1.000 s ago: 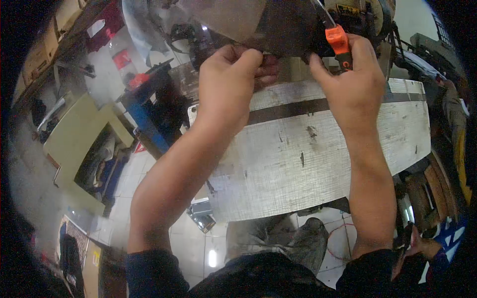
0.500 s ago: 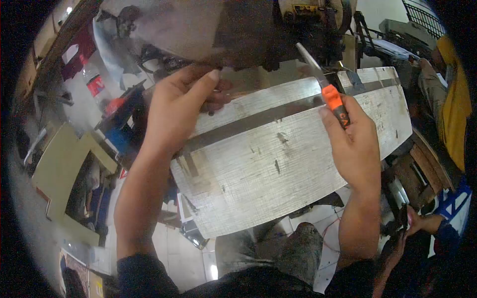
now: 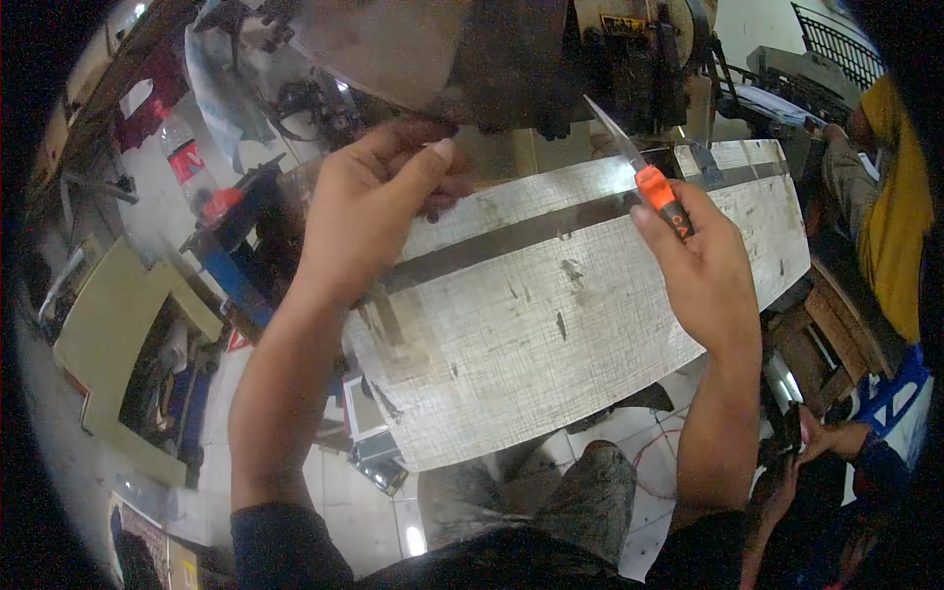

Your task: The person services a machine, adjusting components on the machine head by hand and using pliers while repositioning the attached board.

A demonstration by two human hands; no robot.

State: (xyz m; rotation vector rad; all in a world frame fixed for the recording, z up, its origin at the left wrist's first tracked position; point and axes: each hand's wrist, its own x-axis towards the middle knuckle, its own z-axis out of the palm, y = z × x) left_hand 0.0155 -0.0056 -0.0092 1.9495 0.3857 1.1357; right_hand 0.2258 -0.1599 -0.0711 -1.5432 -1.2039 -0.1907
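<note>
My right hand (image 3: pixel 703 270) is closed round the orange and black handle of a knife (image 3: pixel 653 187), its narrow pointed blade tilted up and away from me. Beneath it lies a broad pale board (image 3: pixel 492 344), covered in fine scored lines and dark nicks. A dark band (image 3: pixel 511 233) runs lengthwise across the board. My left hand (image 3: pixel 379 202) is above the board's far left part, with fingers curled under and the thumb against them. Whether anything small sits between those fingers is hidden and blurred.
Dark machinery (image 3: pixel 629 69) stands beyond the board. A bottle with a red label (image 3: pixel 184 162) is at the far left, above a cream curved panel (image 3: pixel 93 344). At the right are a person in a yellow garment (image 3: pixel 897 216) and another person's hand (image 3: pixel 821 438).
My left hand has shifted slightly, its fingers curling closer to the thumb. The knife has turned a little in view, still in my right hand. The whole view has tilted slightly.
</note>
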